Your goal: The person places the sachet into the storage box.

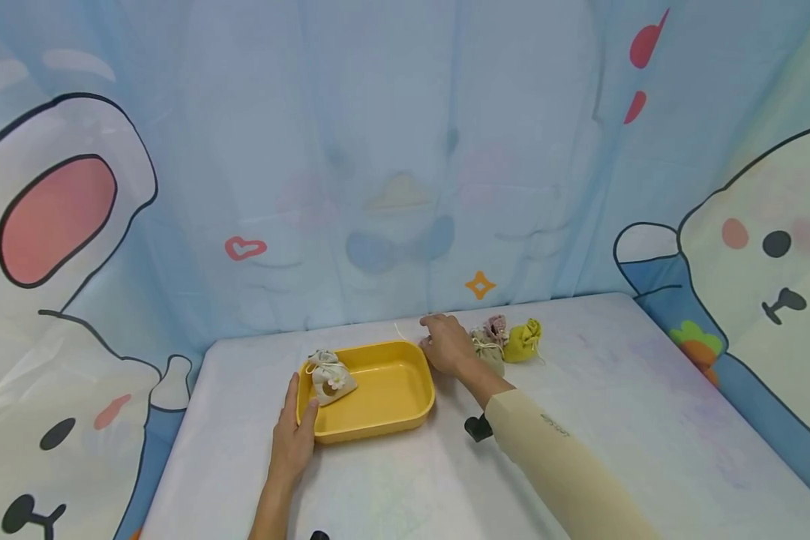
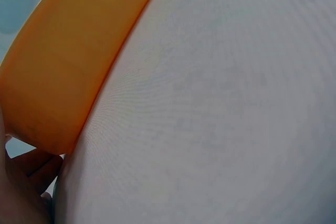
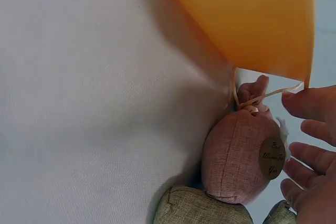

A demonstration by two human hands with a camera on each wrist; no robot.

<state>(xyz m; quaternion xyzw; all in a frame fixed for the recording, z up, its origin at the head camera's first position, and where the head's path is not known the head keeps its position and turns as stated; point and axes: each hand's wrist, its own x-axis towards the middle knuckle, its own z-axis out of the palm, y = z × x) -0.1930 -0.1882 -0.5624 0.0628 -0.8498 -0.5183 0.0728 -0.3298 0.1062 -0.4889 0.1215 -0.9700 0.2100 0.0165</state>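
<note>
My left hand (image 1: 293, 439) grips the left end of a yellow tray (image 1: 385, 431), thumb over the rim and fingers along the outer wall. Inside the tray at its left lies a cream drawstring pouch (image 1: 331, 379) with a white flower. My right hand (image 1: 448, 346) reaches past the tray's right end. In the right wrist view its fingers are spread beside a plump pink pouch (image 3: 239, 156) with a round brown label, and the thumb is at the pouch's string near the tray corner. This pouch is mostly hidden by the hand in the head view.
Right of my right hand stand a grey-green pouch (image 1: 489, 352), another pink pouch (image 1: 496, 328) and a yellow-green pouch (image 1: 523, 341). A black object (image 1: 478, 428) shows under the right forearm. A printed curtain (image 1: 405, 150) hangs behind the white-covered table (image 1: 614, 397).
</note>
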